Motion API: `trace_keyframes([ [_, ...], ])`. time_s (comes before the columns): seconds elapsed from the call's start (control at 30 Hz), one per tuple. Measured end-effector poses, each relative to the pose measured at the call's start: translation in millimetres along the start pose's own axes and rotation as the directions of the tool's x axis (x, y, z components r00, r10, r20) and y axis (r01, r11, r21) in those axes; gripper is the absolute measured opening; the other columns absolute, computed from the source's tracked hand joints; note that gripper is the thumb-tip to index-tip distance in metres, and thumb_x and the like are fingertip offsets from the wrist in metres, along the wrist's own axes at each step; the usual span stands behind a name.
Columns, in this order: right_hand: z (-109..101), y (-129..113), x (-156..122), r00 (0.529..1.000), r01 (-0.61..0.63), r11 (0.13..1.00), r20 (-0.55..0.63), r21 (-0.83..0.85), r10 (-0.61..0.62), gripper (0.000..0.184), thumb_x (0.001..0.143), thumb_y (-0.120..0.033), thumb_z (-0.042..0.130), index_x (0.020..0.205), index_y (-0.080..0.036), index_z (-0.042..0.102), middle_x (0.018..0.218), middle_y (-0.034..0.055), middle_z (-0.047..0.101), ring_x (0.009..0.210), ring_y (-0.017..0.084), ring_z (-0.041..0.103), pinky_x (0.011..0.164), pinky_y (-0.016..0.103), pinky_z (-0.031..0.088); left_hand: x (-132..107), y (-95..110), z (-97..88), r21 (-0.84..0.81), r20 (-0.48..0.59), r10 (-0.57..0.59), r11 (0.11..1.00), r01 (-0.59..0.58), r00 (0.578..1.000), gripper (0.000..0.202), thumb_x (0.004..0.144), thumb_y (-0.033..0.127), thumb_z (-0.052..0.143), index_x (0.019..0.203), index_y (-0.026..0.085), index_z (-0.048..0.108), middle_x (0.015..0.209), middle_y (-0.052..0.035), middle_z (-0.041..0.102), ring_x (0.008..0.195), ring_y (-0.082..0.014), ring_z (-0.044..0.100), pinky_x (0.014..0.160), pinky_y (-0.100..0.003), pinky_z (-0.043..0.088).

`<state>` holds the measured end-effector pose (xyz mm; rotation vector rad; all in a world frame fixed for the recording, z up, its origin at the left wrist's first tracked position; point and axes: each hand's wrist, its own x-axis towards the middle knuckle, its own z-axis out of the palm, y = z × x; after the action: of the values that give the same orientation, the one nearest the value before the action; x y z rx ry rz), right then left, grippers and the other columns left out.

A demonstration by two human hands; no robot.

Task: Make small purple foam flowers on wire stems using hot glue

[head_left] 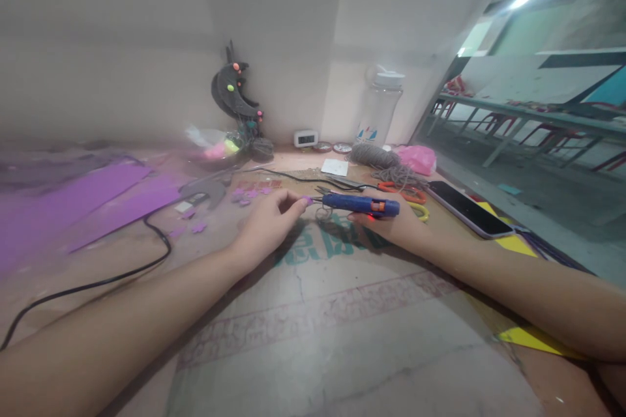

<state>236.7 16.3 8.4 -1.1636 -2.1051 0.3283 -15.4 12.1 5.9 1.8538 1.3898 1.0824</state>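
My right hand grips a blue glue gun, whose small red light glows underneath. Its nozzle points left and meets, or nearly meets, a tiny purple piece. That piece is pinched between the thumb and fingers of my left hand; its exact shape is too small to make out. Several purple cut-outs lie just beyond my left hand, and a purple flower shape rests farther left. Behind the glue gun are orange-handled scissors, with a yellow handle partly hidden by my right hand.
Purple sheets cover the left side, near a black cord. A dark crescent decoration stands behind. Farther right are a small digital clock, a bottle, grey yarn, a pink bag and a phone.
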Motion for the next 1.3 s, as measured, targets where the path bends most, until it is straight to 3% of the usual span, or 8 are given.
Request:
trace_keyframes([
  [0.3,1,1,0,1.000,-0.025,1.000,-0.010,-0.012,0.024,0.028,0.079,-0.045,0.068,0.072,-0.020,0.056,0.063,-0.0020,0.056,0.059,0.014,0.052,0.055,0.026,0.038,1,1,-0.4,-0.011,-0.013,0.004,1.000,-0.004,1.000,0.027,0.086,0.046,0.057,0.080,0.020,0.065,0.079,-0.0022,0.068,0.077,-0.0204,0.060,0.071,-0.031,0.041],
  [0.63,-2,-4,0,0.999,0.045,0.999,0.018,0.010,-0.045,0.024,0.079,-0.041,0.069,0.075,-0.020,0.059,0.068,0.0000,0.059,0.062,0.015,0.055,0.058,0.026,0.041,3,-2,-0.3,-0.060,-0.030,-0.010,0.998,0.008,0.999,0.026,0.086,0.044,0.057,0.083,0.020,0.064,0.082,-0.0023,0.068,0.079,-0.0204,0.061,0.071,-0.031,0.042],
  [0.77,-3,-13,1,0.996,0.004,0.992,-0.091,0.129,0.008,0.028,0.080,-0.047,0.069,0.084,-0.021,0.058,0.073,0.0018,0.064,0.068,0.018,0.060,0.063,0.029,0.047,5,-4,-0.5,-0.059,-0.032,-0.008,0.998,0.006,0.999,0.026,0.086,0.045,0.057,0.083,0.020,0.065,0.083,-0.0026,0.069,0.081,-0.0205,0.062,0.073,-0.031,0.043],
  [0.93,-13,-20,12,0.979,-0.067,0.973,-0.173,0.223,0.107,0.033,0.091,-0.053,0.053,0.087,-0.021,0.061,0.080,0.0059,0.067,0.072,0.019,0.062,0.070,0.033,0.052,4,-5,0.0,-0.040,-0.016,-0.002,0.999,0.001,1.000,0.030,0.084,0.048,0.060,0.086,0.019,0.068,0.085,-0.0043,0.071,0.082,-0.0217,0.064,0.073,-0.032,0.045],
  [1.17,-28,28,52,0.943,-0.200,0.979,-0.264,0.042,0.204,0.033,0.080,-0.047,0.070,0.097,-0.018,0.069,0.099,0.0119,0.073,0.091,0.028,0.066,0.081,0.040,0.052,2,-3,2.8,-0.149,0.026,0.008,0.989,-0.004,1.000,0.024,0.081,0.043,0.064,0.086,0.019,0.067,0.088,-0.0046,0.073,0.082,-0.0200,0.065,0.075,-0.030,0.047],
  [1.3,-25,61,81,0.924,-0.322,0.946,-0.232,-0.042,0.304,0.031,0.078,-0.046,0.071,0.091,-0.018,0.069,0.087,0.0094,0.074,0.082,0.026,0.067,0.077,0.038,0.052,2,-3,4.2,-0.201,0.052,0.009,0.979,0.002,0.999,0.019,0.081,0.037,0.065,0.088,0.019,0.064,0.093,-0.0053,0.073,0.084,-0.0191,0.066,0.076,-0.030,0.049],
])
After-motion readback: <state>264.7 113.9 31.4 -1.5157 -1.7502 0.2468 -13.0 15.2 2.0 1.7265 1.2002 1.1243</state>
